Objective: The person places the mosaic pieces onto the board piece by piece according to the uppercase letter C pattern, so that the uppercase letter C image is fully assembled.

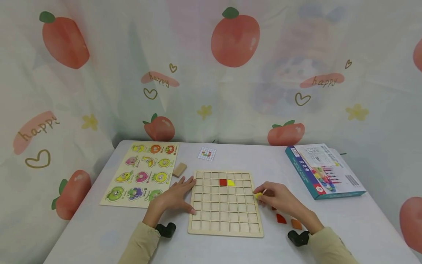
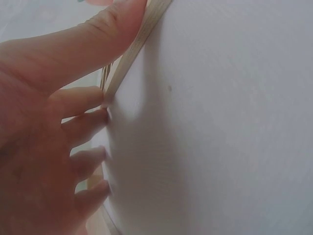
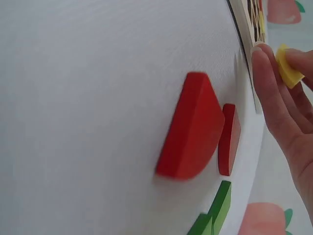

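Observation:
A pale wooden grid board [image 1: 225,233] lies flat on the table. Near its top edge, a red square piece [image 1: 223,182] and a yellow quarter-round piece [image 1: 231,182] sit side by side in cells. My left hand [image 1: 171,198] rests with spread fingers against the board's left edge, thumb on its rim. Just off the right edge, my right hand [image 1: 278,198] pinches a small yellow piece [image 3: 288,67] between thumb and fingers; its full shape is partly covered. Below that hand lie a red quarter-round piece [image 1: 281,219] and an orange piece [image 1: 296,224].
Another red piece [image 3: 229,139] and green pieces [image 3: 220,205] lie beside the board in the right wrist view. To the left is a fruit puzzle board [image 1: 132,200] with a small wooden block [image 1: 179,170]. A pattern card [image 1: 207,154] and a boxed set [image 1: 324,170] lie farther back.

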